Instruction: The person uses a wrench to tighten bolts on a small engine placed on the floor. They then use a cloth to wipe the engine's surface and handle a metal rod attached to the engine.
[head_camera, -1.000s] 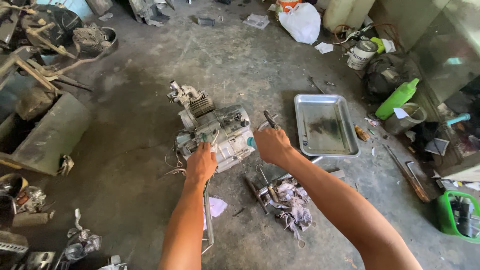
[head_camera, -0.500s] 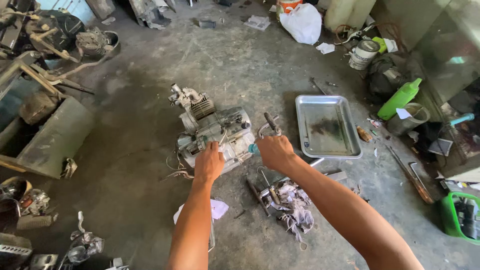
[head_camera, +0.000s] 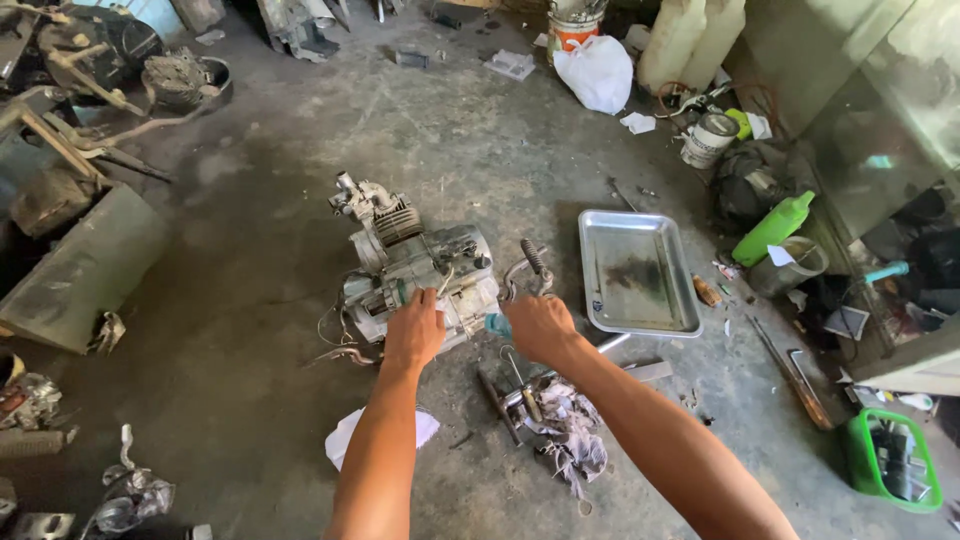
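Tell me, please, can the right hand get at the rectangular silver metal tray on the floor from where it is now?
Probably yes. The right hand rests by the grey motorcycle engine, and the rectangular silver metal tray lies just to its right on the concrete floor, with nothing standing between them.

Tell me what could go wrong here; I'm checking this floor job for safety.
The engine sits straight on the concrete with only the left hand steadying it, so it might tip or slide. The right hand works close beside the kick lever, which could pinch fingers. Loose tools and a rag lie near the arms, a possible trip hazard.
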